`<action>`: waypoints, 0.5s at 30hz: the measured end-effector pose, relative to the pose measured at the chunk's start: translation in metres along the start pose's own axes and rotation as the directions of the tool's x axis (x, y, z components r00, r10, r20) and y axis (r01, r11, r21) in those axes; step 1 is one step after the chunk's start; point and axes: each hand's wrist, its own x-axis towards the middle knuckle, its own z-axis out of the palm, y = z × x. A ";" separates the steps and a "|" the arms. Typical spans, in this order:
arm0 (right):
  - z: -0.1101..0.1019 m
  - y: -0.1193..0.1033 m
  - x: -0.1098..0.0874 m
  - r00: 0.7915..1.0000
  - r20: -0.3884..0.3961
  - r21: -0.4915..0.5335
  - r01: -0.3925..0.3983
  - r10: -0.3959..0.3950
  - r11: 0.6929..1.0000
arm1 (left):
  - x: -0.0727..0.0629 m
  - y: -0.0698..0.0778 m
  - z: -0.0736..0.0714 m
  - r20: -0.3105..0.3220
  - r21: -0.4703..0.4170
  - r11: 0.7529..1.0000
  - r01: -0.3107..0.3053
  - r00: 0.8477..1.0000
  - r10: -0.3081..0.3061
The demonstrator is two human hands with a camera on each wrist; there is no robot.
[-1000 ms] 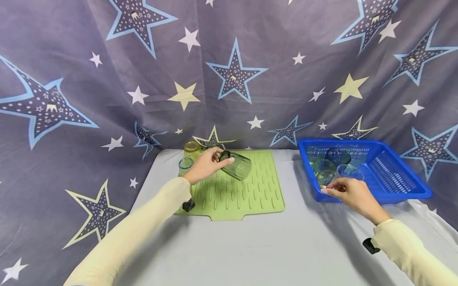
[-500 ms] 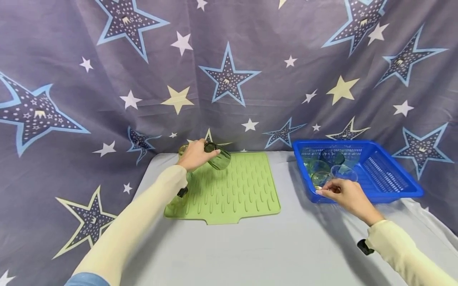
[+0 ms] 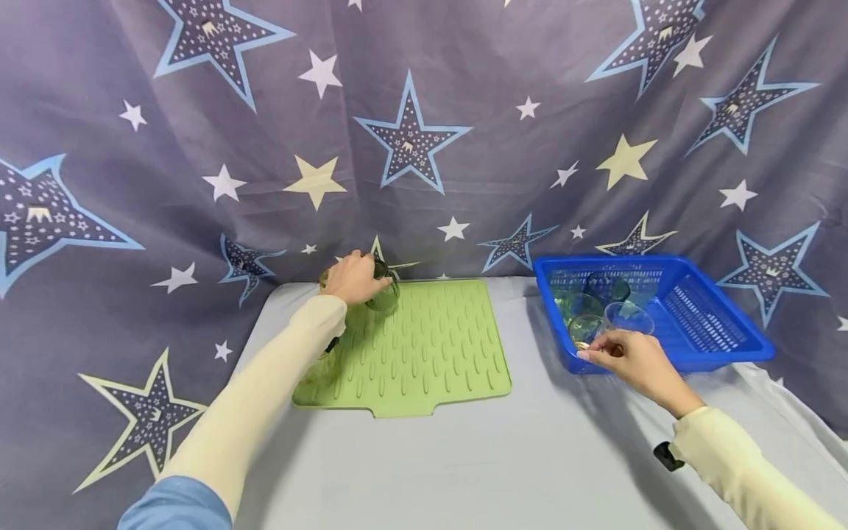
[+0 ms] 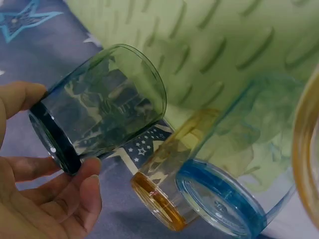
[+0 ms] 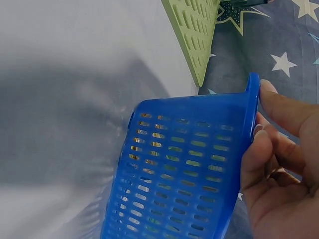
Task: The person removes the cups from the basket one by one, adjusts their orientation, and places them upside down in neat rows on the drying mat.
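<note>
My left hand (image 3: 355, 280) grips a dark smoky-green drinking glass (image 4: 107, 107) by its thick base, fingers and thumb around it. The glass is tilted, its mouth toward the green ribbed mat (image 3: 430, 338), over the mat's back left corner. Close by in the left wrist view stand upturned glasses: one with an amber base (image 4: 157, 201), one with a blue base (image 4: 219, 199). At the right edge another amber-rimmed glass (image 4: 303, 134) is partly cut off. My right hand (image 3: 632, 364) pinches the front left rim of a blue plastic basket (image 5: 179, 169).
Inside the basket, several glasses gather at the left, among them a dark teal one (image 3: 606, 288) and a clear one (image 3: 629, 316). A white cloth (image 3: 477, 464) covers the table. A star-patterned curtain (image 3: 503, 177) hangs right behind the mat and basket.
My left hand has carried the dark glass leftward and back, from above the mat's middle to its back left corner. The right hand stays at the basket rim. The head view has shifted slightly.
</note>
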 end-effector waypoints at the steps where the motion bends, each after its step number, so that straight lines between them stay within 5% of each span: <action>1: 0.000 -0.001 0.001 1.000 -0.001 0.002 0.000 0.000 1.000 | 0.001 -0.001 0.000 -0.002 0.024 1.000 -0.007 1.000 0.007; 8: 0.000 -0.005 0.007 1.000 -0.012 -0.012 0.010 -0.010 1.000 | 0.007 -0.009 -0.002 0.010 0.074 0.997 0.011 1.000 -0.012; 15: 0.001 -0.002 -0.002 1.000 -0.001 0.005 -0.026 0.026 1.000 | 0.016 -0.004 0.017 0.027 0.080 0.997 0.004 1.000 -0.006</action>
